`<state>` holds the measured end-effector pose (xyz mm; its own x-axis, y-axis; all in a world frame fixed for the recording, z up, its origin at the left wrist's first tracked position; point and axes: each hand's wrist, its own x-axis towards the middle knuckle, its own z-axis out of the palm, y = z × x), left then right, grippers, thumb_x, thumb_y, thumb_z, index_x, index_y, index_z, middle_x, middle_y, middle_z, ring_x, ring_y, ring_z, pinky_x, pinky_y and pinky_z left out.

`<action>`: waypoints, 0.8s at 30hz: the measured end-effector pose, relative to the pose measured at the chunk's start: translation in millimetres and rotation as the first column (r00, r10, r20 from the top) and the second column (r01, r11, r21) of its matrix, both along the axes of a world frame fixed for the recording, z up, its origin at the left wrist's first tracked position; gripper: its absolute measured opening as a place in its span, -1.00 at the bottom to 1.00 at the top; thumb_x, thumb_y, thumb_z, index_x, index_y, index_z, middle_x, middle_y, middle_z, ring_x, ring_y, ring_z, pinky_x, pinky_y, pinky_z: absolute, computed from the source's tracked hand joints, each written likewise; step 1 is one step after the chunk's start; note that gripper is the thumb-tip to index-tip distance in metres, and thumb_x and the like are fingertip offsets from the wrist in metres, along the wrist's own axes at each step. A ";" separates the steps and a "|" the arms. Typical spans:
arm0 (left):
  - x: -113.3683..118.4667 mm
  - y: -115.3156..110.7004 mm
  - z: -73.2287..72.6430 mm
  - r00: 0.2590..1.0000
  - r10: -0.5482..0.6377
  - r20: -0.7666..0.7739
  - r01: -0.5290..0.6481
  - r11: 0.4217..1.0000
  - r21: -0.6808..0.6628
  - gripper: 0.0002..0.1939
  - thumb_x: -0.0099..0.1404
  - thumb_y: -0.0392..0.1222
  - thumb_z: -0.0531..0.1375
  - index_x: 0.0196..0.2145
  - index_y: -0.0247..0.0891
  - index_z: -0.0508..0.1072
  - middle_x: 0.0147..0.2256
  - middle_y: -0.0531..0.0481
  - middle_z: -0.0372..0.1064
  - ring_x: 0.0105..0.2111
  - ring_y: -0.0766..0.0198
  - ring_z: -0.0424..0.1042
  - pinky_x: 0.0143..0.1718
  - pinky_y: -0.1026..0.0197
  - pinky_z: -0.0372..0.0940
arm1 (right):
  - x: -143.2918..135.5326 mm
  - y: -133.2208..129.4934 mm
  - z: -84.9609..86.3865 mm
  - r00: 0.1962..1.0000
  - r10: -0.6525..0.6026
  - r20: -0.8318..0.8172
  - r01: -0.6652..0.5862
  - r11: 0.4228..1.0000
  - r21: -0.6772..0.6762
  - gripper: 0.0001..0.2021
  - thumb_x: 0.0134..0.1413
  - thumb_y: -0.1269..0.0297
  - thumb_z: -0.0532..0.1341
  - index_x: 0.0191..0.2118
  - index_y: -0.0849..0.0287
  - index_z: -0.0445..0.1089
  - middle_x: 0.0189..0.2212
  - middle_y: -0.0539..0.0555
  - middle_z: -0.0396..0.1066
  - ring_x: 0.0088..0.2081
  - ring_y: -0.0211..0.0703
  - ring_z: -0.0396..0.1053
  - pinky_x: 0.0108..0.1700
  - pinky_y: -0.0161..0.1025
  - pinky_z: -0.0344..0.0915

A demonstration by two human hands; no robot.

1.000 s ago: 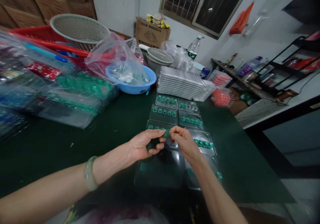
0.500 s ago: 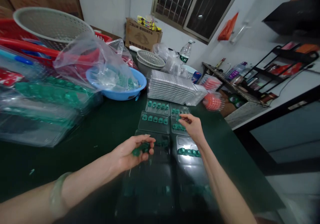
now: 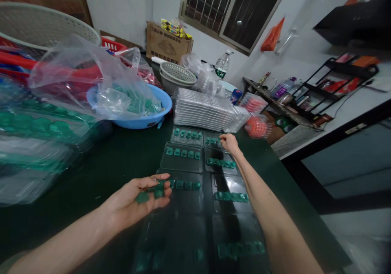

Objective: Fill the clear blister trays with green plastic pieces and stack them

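Note:
Several green translucent pieces [image 3: 142, 197] lie in my left hand [image 3: 134, 198], which is palm up with its fingers curled around them. My right hand [image 3: 229, 142] reaches to the far right tray [image 3: 210, 134], its fingertips pinched on a green piece at the end of a short row. Clear plastic trays stand in two columns. The left column's second tray [image 3: 183, 164] and the right column's second tray [image 3: 214, 170] each carry a row of green pieces. Nearer trays also hold green pieces, some blurred.
A blue basin [image 3: 131, 123] with green pieces and a plastic bag is at the left, beside stacked filled trays [image 3: 36, 143]. Stacked clear trays [image 3: 201, 109] stand behind the columns. Grey baskets [image 3: 177, 74], a cardboard box [image 3: 166, 43] and a bottle [image 3: 222, 64] are farther back.
My right hand has moved from the second right tray to the farthest one. My left hand has shifted left and nearer, its palm turned further up. The view has shifted slightly.

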<state>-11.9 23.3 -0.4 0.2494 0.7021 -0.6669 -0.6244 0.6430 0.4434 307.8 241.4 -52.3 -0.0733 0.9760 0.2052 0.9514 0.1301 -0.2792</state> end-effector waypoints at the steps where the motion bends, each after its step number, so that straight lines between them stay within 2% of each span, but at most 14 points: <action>1: 0.6 0.3 -1.0 1.000 -0.006 0.005 0.006 1.000 0.003 -0.70 0.04 -0.53 0.05 -0.23 -0.46 0.37 -0.39 -0.20 0.33 -0.43 0.13 0.43 -0.40 0.06 0.38 | 0.5 1.7 -1.6 1.000 0.014 0.016 -0.014 1.000 -0.016 -0.77 0.08 0.22 0.10 -0.21 0.26 0.32 -0.25 0.07 0.35 -0.24 -0.21 0.32 -0.18 -0.13 0.27; 5: 0.8 1.2 -6.7 1.000 -0.001 0.017 0.001 1.000 0.025 -0.69 0.04 -0.51 0.04 -0.22 -0.46 0.36 -0.38 -0.20 0.33 -0.42 0.12 0.42 -0.32 -0.06 0.35 | -1.7 3.4 -4.3 0.996 0.057 0.067 -0.053 0.997 -0.055 -0.76 0.09 0.22 0.09 -0.20 0.26 0.31 -0.21 0.08 0.33 -0.21 -0.20 0.32 -0.17 -0.12 0.27; 10: -1.2 3.2 -12.7 0.994 -0.016 0.110 0.009 0.998 0.063 -0.72 0.07 -0.48 0.02 -0.23 -0.47 0.37 -0.39 -0.19 0.33 -0.39 0.11 0.42 -0.21 -0.16 0.29 | -6.7 -4.4 1.9 0.992 0.055 0.114 -0.047 0.996 -0.074 -0.78 0.09 0.21 0.09 -0.24 0.26 0.33 -0.23 0.07 0.35 -0.22 -0.21 0.32 -0.16 -0.13 0.27; 13: 2.0 3.8 -7.5 0.989 -0.017 0.146 0.002 0.995 0.102 -0.77 0.08 -0.46 0.03 -0.28 -0.50 0.39 -0.35 -0.25 0.35 -0.32 0.04 0.42 -0.19 -0.12 0.30 | -11.3 -10.5 11.0 0.991 0.049 0.125 -0.038 0.996 -0.084 -0.80 0.08 0.24 0.10 -0.26 0.27 0.34 -0.26 0.07 0.36 -0.23 -0.20 0.33 -0.18 -0.15 0.26; 16: 6.3 2.3 1.3 0.983 -0.003 0.184 -0.022 0.991 0.131 -0.83 0.09 -0.44 0.05 -0.35 -0.53 0.40 -0.30 -0.31 0.35 -0.21 -0.06 0.38 -0.18 -0.06 0.31 | -22.1 -21.4 23.7 0.992 0.042 0.119 -0.034 0.997 -0.068 -0.82 -0.02 0.38 0.16 -0.26 0.32 0.38 -0.30 0.18 0.39 -0.23 -0.08 0.33 -0.19 -0.18 0.22; 18: 7.6 0.3 4.7 0.974 0.001 0.226 -0.033 0.990 0.140 -0.85 0.11 -0.41 0.05 -0.38 -0.52 0.39 -0.29 -0.32 0.35 -0.15 -0.09 0.35 -0.16 -0.05 0.30 | -36.1 -38.3 33.5 0.993 0.035 0.111 -0.033 0.999 -0.022 -0.68 -0.06 0.45 0.14 -0.11 0.36 0.31 -0.25 0.27 0.37 -0.21 -0.01 0.32 -0.19 -0.16 0.18; 20: 8.2 -2.0 4.8 0.966 -0.002 0.258 -0.037 0.988 0.147 -0.83 0.16 -0.34 0.04 -0.38 -0.50 0.38 -0.29 -0.31 0.35 -0.13 -0.10 0.33 -0.16 -0.05 0.29 | -56.1 -68.6 44.3 0.995 0.083 0.046 -0.086 0.994 0.065 -0.59 -0.01 0.42 0.10 0.03 0.30 0.19 -0.18 0.27 0.33 -0.22 -0.04 0.30 -0.19 -0.15 0.17; 22: 9.6 -4.2 2.7 0.961 -0.020 0.275 -0.024 0.987 0.158 -0.78 0.20 -0.26 0.02 -0.38 -0.49 0.37 -0.30 -0.31 0.34 -0.13 -0.08 0.33 -0.17 -0.06 0.28 | -80.6 -111.8 55.1 0.951 0.279 -0.132 -0.253 0.950 0.185 -0.68 0.04 0.35 0.07 -0.04 0.20 0.25 -0.25 0.15 0.35 -0.30 -0.14 0.30 -0.23 -0.19 0.18; 24: 13.1 -5.8 0.3 0.958 -0.044 0.282 -0.012 0.981 0.193 -0.74 0.22 -0.21 -0.01 -0.39 -0.48 0.37 -0.35 -0.27 0.35 -0.21 -0.03 0.37 -0.21 -0.05 0.29 | -106.0 -160.0 64.4 0.835 0.491 -0.247 -0.450 0.869 0.204 -0.80 0.07 0.29 0.06 -0.18 0.13 0.32 -0.32 0.07 0.35 -0.32 -0.18 0.28 -0.25 -0.23 0.18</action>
<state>1.2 17.5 -0.1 0.4209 0.8035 -0.4210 -0.7325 0.5748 0.3649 201.8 81.5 12.1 -0.4360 0.8002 0.4119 0.6482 0.5967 -0.4731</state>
